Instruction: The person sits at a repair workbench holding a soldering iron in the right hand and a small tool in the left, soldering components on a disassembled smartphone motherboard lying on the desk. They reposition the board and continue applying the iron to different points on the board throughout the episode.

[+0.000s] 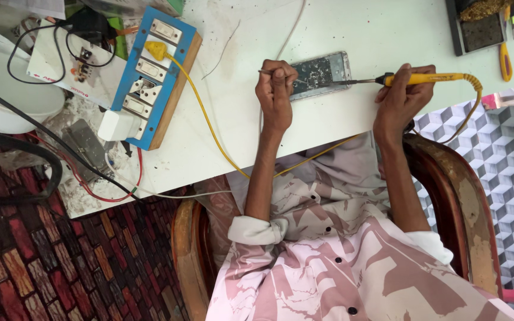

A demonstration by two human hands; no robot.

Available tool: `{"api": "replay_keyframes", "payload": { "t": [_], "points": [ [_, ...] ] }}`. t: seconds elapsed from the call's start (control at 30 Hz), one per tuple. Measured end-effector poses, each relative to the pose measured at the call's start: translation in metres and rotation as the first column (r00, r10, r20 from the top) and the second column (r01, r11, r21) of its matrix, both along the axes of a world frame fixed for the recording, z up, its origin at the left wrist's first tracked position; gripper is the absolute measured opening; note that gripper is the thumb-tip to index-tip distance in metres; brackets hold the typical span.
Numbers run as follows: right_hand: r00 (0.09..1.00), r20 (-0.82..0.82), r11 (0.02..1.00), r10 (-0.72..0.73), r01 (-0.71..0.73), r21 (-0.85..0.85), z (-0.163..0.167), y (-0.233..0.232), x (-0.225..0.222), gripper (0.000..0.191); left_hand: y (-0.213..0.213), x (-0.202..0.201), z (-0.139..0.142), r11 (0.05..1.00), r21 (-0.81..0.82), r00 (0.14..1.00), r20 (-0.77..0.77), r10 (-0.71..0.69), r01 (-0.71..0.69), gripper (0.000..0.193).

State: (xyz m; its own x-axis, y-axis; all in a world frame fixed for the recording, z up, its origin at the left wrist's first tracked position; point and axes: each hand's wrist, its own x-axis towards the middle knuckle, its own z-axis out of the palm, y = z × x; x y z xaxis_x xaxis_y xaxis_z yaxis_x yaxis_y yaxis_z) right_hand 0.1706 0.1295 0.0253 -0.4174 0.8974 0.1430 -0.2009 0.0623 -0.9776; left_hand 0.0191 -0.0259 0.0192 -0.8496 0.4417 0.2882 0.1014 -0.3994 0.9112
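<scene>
White counter (352, 35) up top, opened phone (320, 73) at 12 o'clock. I see left hand (275, 89) pinching thin tweezers (267, 72) at the phone's 9 o'clock edge. Right hand (401, 98) wrapped shut around yellow soldering iron (426, 78), tip touching the phone's 3 o'clock edge. Blue switchboard (150, 77) at 10 o'clock.

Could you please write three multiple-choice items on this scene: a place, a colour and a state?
1. The opened phone lies: A on the white table; B on the floor; C on a chair.
2. The soldering iron handle is: A red; B yellow; C green.
3. The yellow plug is: A lying loose; B in the blue switchboard; C hanging.
A, it rests there by the left hand's thin metal tool; B, the right hand grips yellow; B, it sits in a socket.
</scene>
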Motion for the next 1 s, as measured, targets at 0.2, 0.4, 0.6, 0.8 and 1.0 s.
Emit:
{"api": "replay_keyframes", "payload": {
  "t": [0.2,0.4,0.6,0.8,1.0],
  "points": [
    [0.997,-0.064,0.995,-0.046,0.04,-0.09,-0.004,0.005,-0.004,0.023,-0.001,-0.001,0.0,0.999,0.038,0.999,0.042,-0.001,-0.001,0.035],
    [0.998,-0.058,0.997,-0.014,0.009,-0.081,-0.005,0.006,-0.004,0.023,-0.001,-0.003,0.001,0.999,0.036,0.999,0.039,-0.008,0.007,0.034],
    [1.0,-0.009,1.0,-0.005,0.005,-0.002,-0.003,0.004,-0.006,0.02,0.0,-0.003,0.001,1.0,0.015,1.0,0.017,-0.001,0.001,0.034],
    [1.0,-0.001,0.999,-0.007,0.007,0.039,0.001,-0.003,-0.002,0.018,0.0,-0.004,0.001,1.0,-0.018,1.0,-0.008,0.007,-0.007,0.034],
    [1.0,-0.008,1.0,0.006,-0.006,0.018,0.002,-0.002,-0.002,0.019,0.001,-0.002,0.001,1.0,-0.019,1.0,-0.009,0.015,-0.015,0.034]
  ]
}}
